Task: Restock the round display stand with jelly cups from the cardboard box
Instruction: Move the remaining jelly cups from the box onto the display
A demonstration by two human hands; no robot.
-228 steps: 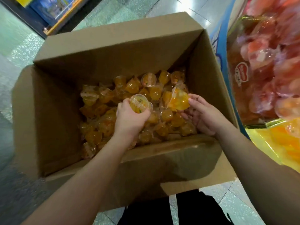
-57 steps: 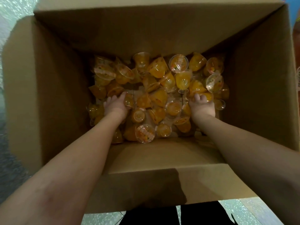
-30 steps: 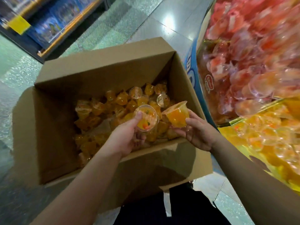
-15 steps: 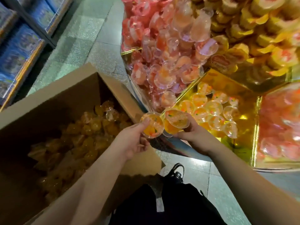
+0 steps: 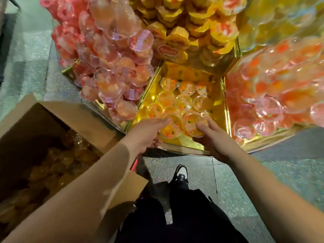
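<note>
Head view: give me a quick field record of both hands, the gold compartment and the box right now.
left hand: grips an orange jelly cup with clear lid, low over the compartment's front
right hand: grips a second orange jelly cup beside the first
gold-lined middle compartment: partly filled, about nine orange cups lying lid-up, gold floor showing
neighbouring compartments: pink-red jelly cups heaped left and right
brown cardboard box: open on the floor at left, orange cups left inside
</note>
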